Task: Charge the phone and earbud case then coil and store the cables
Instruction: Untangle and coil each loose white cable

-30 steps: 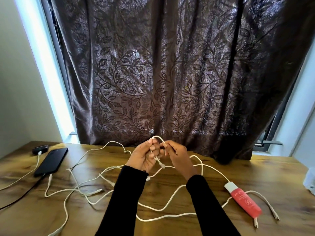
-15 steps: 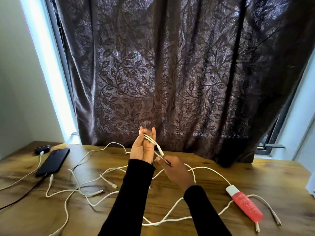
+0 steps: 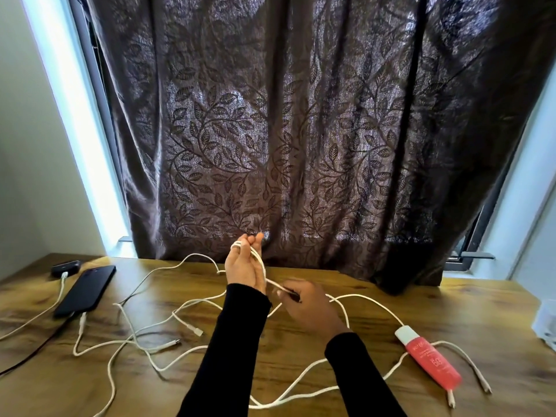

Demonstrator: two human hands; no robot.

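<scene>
My left hand (image 3: pixel 245 266) is raised upright over the wooden table (image 3: pixel 376 341), with a white cable (image 3: pixel 304 377) looped round its fingers and across the palm. My right hand (image 3: pixel 310 305) pinches that same cable just below and right of the left wrist. The rest of the cable trails over the table toward me. A black phone (image 3: pixel 85 290) lies at the far left with a cable plugged in at its near end. Behind it sits the dark earbud case (image 3: pixel 64 267) with a white cable attached.
Other loose white cables (image 3: pixel 135 338) sprawl over the left and middle of the table. A red tube with a white cap (image 3: pixel 430 361) lies at the right on a cable. A white object (image 3: pixel 546 323) stands at the right edge. A dark curtain (image 3: pixel 285 130) hangs behind.
My hands came apart: the left one rose upright with the cable wrapped over its fingers, while the right one dropped lower and drew the cable down and around it.
</scene>
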